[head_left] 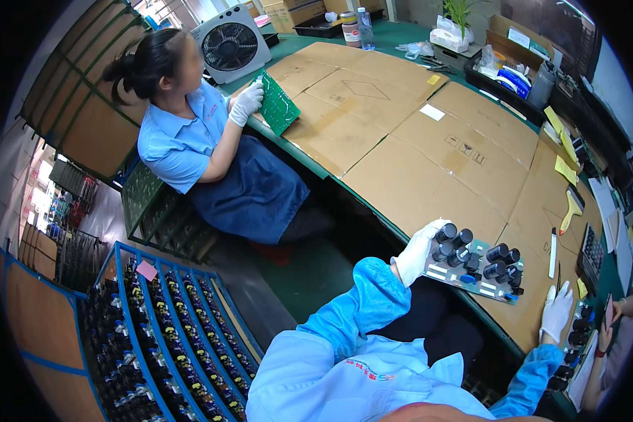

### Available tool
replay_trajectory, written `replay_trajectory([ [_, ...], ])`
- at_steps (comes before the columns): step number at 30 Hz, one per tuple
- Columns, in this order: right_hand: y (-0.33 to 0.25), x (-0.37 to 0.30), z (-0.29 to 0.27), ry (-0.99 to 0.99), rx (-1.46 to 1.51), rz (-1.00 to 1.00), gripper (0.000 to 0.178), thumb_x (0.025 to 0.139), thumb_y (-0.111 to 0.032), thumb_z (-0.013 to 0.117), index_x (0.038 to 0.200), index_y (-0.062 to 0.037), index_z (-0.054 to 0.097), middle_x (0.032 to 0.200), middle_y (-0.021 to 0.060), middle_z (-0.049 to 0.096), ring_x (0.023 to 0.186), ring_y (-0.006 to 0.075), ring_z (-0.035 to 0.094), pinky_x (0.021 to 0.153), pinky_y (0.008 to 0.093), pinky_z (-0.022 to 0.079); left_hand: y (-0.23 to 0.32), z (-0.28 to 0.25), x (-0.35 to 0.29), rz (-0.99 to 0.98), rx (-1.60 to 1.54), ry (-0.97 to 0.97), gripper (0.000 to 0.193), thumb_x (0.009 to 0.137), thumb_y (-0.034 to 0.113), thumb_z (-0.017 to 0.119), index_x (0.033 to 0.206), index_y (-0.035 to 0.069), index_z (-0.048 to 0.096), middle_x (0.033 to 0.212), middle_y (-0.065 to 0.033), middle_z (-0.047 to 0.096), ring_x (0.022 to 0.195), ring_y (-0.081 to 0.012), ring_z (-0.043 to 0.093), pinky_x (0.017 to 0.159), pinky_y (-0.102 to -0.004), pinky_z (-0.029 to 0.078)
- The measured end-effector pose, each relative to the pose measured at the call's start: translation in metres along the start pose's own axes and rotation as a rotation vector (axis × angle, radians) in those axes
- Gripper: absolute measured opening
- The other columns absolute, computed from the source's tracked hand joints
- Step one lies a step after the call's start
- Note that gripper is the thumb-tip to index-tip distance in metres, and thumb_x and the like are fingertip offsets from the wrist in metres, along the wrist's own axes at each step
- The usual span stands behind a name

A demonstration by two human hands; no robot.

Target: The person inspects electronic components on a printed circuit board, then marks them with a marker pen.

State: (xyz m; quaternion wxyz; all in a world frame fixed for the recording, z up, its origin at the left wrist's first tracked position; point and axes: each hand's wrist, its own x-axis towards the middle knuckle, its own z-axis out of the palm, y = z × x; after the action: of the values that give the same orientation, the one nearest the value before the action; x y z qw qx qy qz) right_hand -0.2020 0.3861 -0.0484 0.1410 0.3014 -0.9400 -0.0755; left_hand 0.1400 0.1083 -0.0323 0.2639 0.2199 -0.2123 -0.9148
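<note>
My left hand (419,254), in a white glove, grips the left edge of a circuit board (477,276). The board is crowded with tall black capacitors and a few small blue parts; it sits at the near edge of the cardboard-covered table (429,186). My left thumb is partly hidden by the capacitors. To the right of the board, my gloved right hand (556,314) is closed near the table's right part. A thin dark pointed tool (559,273) sticks up from its fingers; its exact kind is too small to make out.
A co-worker (190,133) at left holds a green board (279,104). At right lie a white strip (553,253), a yellow-handled brush (572,209), a keyboard (591,259) and another capacitor board (579,336). Another person's hand (614,309) shows there. A blue rack (183,323) of boards stands behind left.
</note>
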Motion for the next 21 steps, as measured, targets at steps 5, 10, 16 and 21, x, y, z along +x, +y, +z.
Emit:
replay_trajectory([
  [5, -0.009, -0.012, 0.011, 0.249, 0.085, -0.223, 0.036, 0.099, -0.021, 0.047, 0.126, 0.002, 0.054, 0.122, 0.0236, 0.059, 0.115, 0.0369, 0.055, 0.1, 0.0426, 0.043, 0.01, 0.002, -0.013, -0.004, -0.014, -0.005, 0.032, 0.098, 0.039, 0.05, 0.115, 0.012, 0.054, 0.108, -0.0073, 0.06, 0.097, -0.0225, 0.063, 0.081, -0.0387, 0.055],
  [10, 0.005, 0.013, 0.009, 0.204, 0.114, -0.312, 0.029, 0.09, -0.012, 0.055, 0.113, 0.0053, 0.058, 0.111, 0.0232, 0.062, 0.104, 0.0387, 0.058, 0.092, 0.0419, 0.046, 0.007, 0.005, 0.0, 0.047, 0.045, 0.017, 0.03, 0.098, 0.038, 0.049, 0.113, 0.013, 0.055, 0.113, -0.0071, 0.06, 0.097, -0.0209, 0.062, 0.078, -0.0384, 0.054],
  [16, 0.012, 0.044, 0.004, -0.011, 0.34, -0.272, 0.026, 0.084, 0.003, 0.052, 0.11, 0.0046, 0.054, 0.097, 0.0218, 0.059, 0.089, 0.0364, 0.058, 0.08, 0.0405, 0.047, -0.003, -0.007, 0.008, 0.096, 0.008, 0.024, 0.022, 0.098, 0.033, 0.048, 0.11, 0.015, 0.055, 0.107, -0.0035, 0.06, 0.093, -0.0203, 0.062, 0.077, -0.0398, 0.053],
  [21, 0.018, 0.048, 0.004, -0.051, 0.511, -0.257, 0.03, 0.084, 0.007, 0.049, 0.113, 0.0037, 0.054, 0.101, 0.0193, 0.06, 0.089, 0.032, 0.059, 0.081, 0.0365, 0.047, -0.007, -0.007, 0.002, 0.188, 0.12, -0.025, 0.025, 0.099, 0.033, 0.046, 0.11, 0.013, 0.056, 0.109, -0.0021, 0.058, 0.1, -0.0184, 0.06, 0.086, -0.0379, 0.049],
])
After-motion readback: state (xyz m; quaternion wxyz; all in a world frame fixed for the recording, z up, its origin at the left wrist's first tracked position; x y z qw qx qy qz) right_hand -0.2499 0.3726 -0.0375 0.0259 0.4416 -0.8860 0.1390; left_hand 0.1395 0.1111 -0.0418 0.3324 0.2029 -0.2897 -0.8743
